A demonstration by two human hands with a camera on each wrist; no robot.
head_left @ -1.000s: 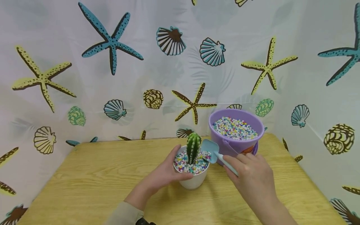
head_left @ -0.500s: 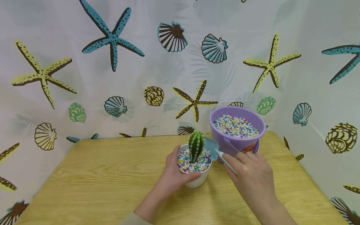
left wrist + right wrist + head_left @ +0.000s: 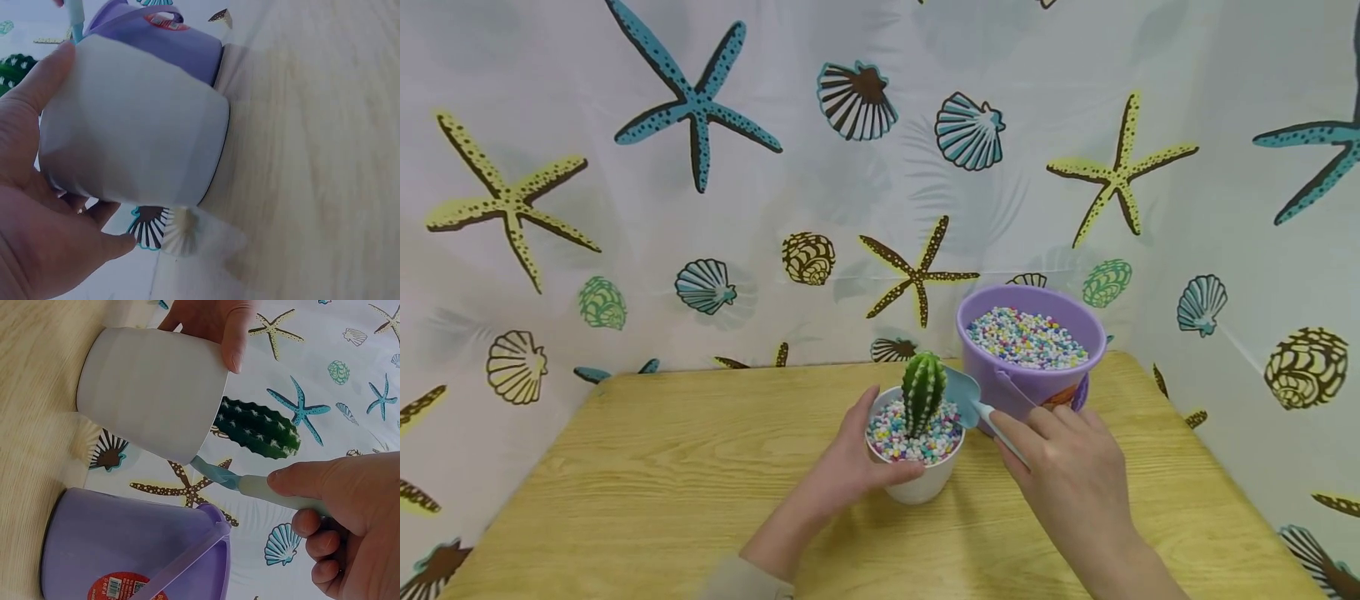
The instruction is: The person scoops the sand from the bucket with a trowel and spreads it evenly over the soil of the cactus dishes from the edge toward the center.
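Observation:
A white pot (image 3: 917,487) stands upright on the table, filled with small multicoloured beads (image 3: 904,440) around a green cactus (image 3: 922,396). My left hand (image 3: 848,467) holds the pot from its left side, thumb near the front rim and fingers at the far side. In the left wrist view, the thumb and fingers span the pot's wall (image 3: 137,119). My right hand (image 3: 1071,467) grips the handle of a light blue toy shovel (image 3: 964,398), whose blade is tilted at the pot's right rim beside the cactus. The right wrist view shows the blade's edge hidden behind the rim.
Close behind the pot, to the right, stands a purple bucket (image 3: 988,362) with many similar beads (image 3: 1030,337) inside and its handle hanging down. The wooden table (image 3: 685,467) ends at a curtain (image 3: 760,183) printed with starfish and shells.
The shovel blade has tipped at the pot's right rim, and the beads seen on it earlier no longer show there. The pot and left hand have shifted slightly right.

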